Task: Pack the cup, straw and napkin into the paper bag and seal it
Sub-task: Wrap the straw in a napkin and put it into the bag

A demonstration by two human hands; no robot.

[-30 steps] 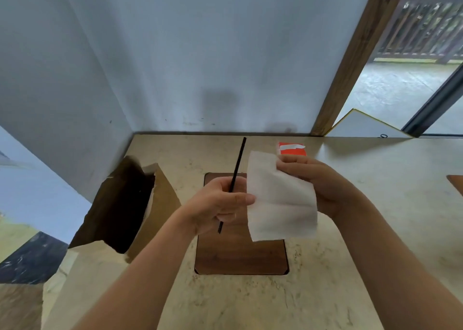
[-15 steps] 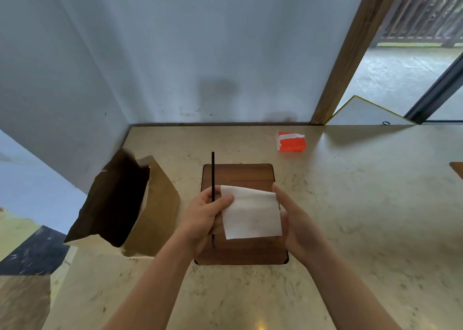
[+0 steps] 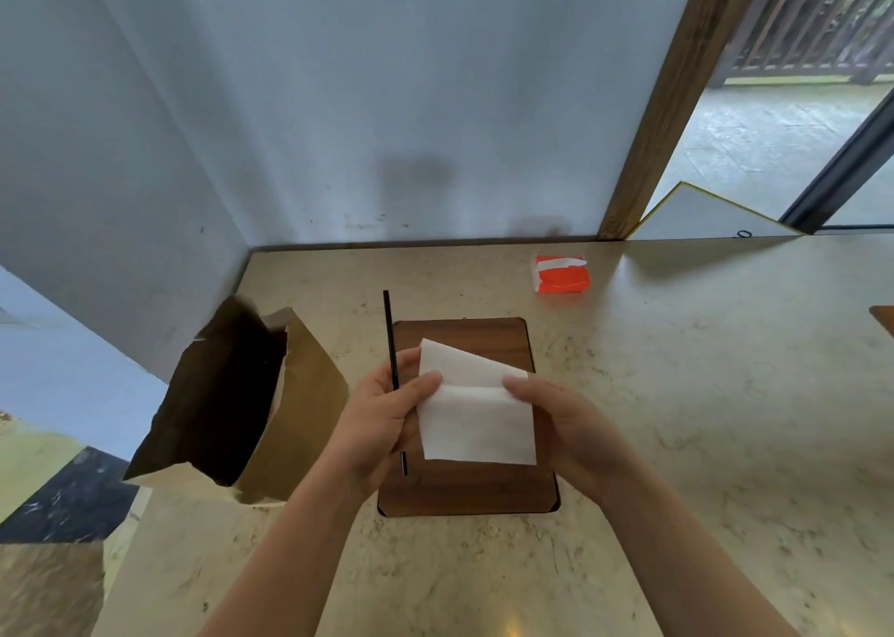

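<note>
My left hand [image 3: 382, 423] grips a thin black straw [image 3: 388, 331] upright and pinches the left edge of a white napkin [image 3: 476, 423] with its thumb. My right hand [image 3: 563, 423] pinches the napkin's right edge, thumb on top at the fold. The napkin is folded over, held above a dark wooden board [image 3: 464, 486]. An open brown paper bag [image 3: 300, 404] stands at the left, its mouth dark. No cup is visible; the bag's inside is hidden.
A small orange and white packet [image 3: 561, 274] lies at the back of the beige stone counter [image 3: 677, 394]. Walls close off the back and left. The counter's left edge drops off beside the bag. A wooden door frame [image 3: 672, 99] stands at the right rear.
The napkin, held up and hanging a second ago, has come down over the board and been folded between both hands. The straw has swung from tilted to nearly upright in my left hand.
</note>
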